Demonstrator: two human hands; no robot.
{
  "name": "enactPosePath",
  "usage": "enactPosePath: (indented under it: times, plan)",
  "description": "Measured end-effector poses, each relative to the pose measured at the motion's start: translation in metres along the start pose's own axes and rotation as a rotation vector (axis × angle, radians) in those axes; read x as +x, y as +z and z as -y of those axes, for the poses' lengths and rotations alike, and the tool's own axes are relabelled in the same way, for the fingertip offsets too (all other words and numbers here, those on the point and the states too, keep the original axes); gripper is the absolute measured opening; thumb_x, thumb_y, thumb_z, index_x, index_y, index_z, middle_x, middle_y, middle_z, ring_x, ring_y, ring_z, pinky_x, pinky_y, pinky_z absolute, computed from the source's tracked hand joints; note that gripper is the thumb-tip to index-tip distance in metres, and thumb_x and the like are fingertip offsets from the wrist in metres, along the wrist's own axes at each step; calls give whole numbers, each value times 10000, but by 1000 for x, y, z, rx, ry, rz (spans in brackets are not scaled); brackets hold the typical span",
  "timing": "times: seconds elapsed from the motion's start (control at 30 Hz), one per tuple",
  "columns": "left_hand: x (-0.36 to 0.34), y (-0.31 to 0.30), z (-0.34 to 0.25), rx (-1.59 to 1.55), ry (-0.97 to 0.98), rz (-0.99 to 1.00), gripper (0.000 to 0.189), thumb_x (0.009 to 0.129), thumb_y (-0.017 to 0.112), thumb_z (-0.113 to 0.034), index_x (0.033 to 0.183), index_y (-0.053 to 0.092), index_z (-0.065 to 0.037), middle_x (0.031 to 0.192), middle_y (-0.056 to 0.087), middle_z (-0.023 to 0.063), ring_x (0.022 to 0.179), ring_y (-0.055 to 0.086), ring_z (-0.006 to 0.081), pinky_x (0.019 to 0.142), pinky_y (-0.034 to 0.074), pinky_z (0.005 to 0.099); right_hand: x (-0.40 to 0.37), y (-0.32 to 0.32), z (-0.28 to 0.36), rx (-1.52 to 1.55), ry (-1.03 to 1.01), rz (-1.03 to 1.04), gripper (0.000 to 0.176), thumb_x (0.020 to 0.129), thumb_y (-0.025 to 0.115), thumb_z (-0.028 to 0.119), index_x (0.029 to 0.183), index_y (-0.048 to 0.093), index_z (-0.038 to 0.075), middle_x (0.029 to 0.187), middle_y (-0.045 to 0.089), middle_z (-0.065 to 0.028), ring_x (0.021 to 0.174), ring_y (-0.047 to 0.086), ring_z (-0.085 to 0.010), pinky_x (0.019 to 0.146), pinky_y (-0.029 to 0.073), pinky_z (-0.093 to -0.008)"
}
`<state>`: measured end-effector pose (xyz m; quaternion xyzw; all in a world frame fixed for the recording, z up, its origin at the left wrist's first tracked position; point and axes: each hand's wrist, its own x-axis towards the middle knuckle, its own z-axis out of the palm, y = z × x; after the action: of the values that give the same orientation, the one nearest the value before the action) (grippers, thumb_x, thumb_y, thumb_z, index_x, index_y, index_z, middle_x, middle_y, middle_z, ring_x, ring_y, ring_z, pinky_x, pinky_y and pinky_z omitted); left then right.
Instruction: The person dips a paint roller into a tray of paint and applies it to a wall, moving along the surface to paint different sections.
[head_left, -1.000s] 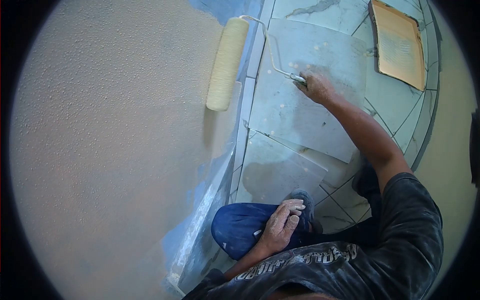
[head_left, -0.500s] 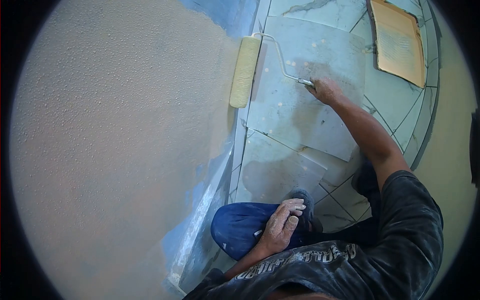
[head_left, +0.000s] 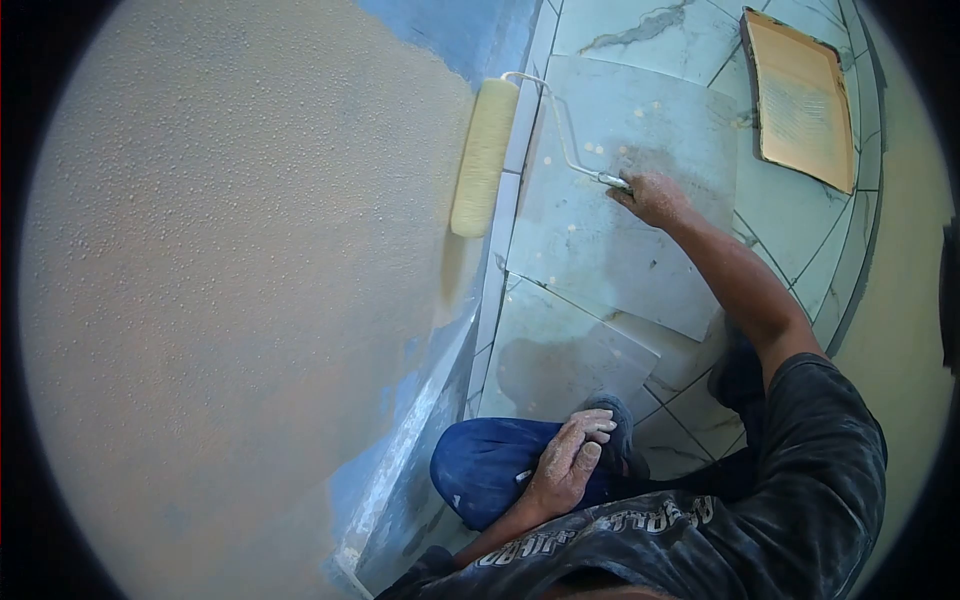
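Note:
My right hand (head_left: pixel 652 197) is wrapped round the handle of a paint roller (head_left: pixel 485 160), whose bent wire frame reaches away to the left. The pale yellow roller sleeve lies along the low edge of the wall (head_left: pixel 250 220), which carries a beige, stippled coat. A soft shadow falls on the wall below the sleeve. My left hand (head_left: pixel 568 462) holds nothing and rests over my bent leg in blue trousers, fingers stretched out and dusted with pale powder.
A paint tray (head_left: pixel 800 105) with beige paint stands on the marbled tiles at the upper right. Thin sheets (head_left: pixel 690 125) cover part of the floor, spotted with paint drops. Bluish patches (head_left: pixel 450 35) border the beige coat. Another pale wall (head_left: pixel 905 260) rises at the right.
The roller has shifted slightly down and left along the wall edge, with my right hand still on its handle. The view has moved a little; my left hand stays on my leg.

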<state>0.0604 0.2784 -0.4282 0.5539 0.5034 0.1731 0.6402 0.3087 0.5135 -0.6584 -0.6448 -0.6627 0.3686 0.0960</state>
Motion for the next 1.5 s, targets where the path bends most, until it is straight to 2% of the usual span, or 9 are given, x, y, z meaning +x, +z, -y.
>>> enactPosePath:
  times: [0.57,0.7,0.83,0.9,0.97,1.1,1.3,1.37,1.5]
  plan:
    - [1,3,2,16,12,-11,389,1037,418,-299,1169,554,41,1227,554,178,983,594,213,918,458,342,-33,-97,115,229,-114,-93,412,893,638,448,887,636,36,730,636,-218,704,618,-423,657,480,-498]
    - [0,1,18,111,64,-4,383,1042,408,-289,1185,550,37,1215,557,171,987,591,209,914,458,335,-49,-136,153,312,-117,-91,406,904,650,409,938,637,4,671,599,-199,624,555,-369,637,450,-462]
    - [0,2,21,85,57,-19,386,1045,404,-301,1207,546,19,1214,557,154,981,593,206,890,469,328,-57,-172,182,363,-196,-142,421,920,634,417,877,623,-1,655,578,-183,610,525,-279,627,434,-449]
    - [0,2,19,85,68,-30,382,1046,404,-305,1214,545,8,1219,556,144,977,596,202,880,473,324,-60,-195,201,340,-191,-157,429,927,617,424,867,624,-2,657,582,-181,628,547,-301,643,447,-455]
    - [0,0,11,86,-78,12,398,1045,390,-338,1228,542,-19,1218,559,128,969,606,203,866,476,325,-63,-215,217,318,-184,-173,439,934,600,430,856,624,-2,660,587,-179,645,569,-322,659,460,-460]
    - [4,-1,13,153,-49,-6,423,1039,374,-383,1233,546,-49,1215,563,119,966,614,209,869,473,341,-69,-258,246,348,-271,-250,462,939,596,429,829,603,-20,636,565,-171,618,544,-305,638,444,-458]
    - [10,0,21,277,10,-60,437,1030,371,-415,1220,559,-69,1149,593,147,941,622,219,863,470,354,-88,-328,293,312,-328,-358,507,939,594,437,804,578,-51,618,543,-176,608,534,-313,630,436,-462]
    - [11,1,16,254,-91,-70,438,1030,374,-423,1228,559,-79,1073,619,144,922,623,209,843,470,343,-92,-346,309,284,-344,-383,517,941,590,441,802,575,-57,609,536,-180,608,538,-316,633,440,-462]
    - [19,1,48,251,100,-136,427,1025,393,-431,1209,583,-95,936,626,103,826,583,177,791,468,322,-114,-390,348,267,-445,-472,549,948,575,458,775,570,-63,563,514,-151,523,541,-263,558,470,-421]
